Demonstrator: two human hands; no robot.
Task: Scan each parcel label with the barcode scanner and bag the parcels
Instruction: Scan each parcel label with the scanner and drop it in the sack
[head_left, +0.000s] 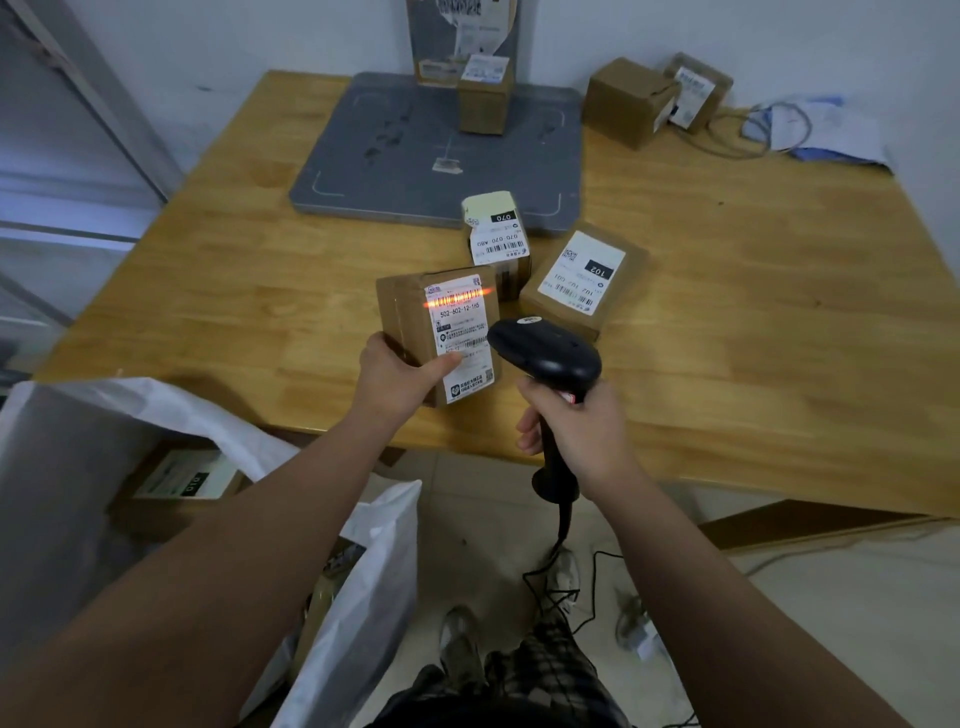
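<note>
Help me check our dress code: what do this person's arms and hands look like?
No sleeve shows on the left arm or right arm; both are bare to the frame's edge. The left hand and right hand wear no gloves, and no watch, ring or band is visible.

One wide-angle, head-worn view looks forward and steeply down from just off the near edge of the wooden table (727, 322), facing the wall behind its far edge. It sits close. The left hand (395, 376) gripping a parcel (408, 309) and the right hand (592, 431) gripping the barcode scanner (545, 353) fill mid-frame, with the floor (467, 499) below.
</note>
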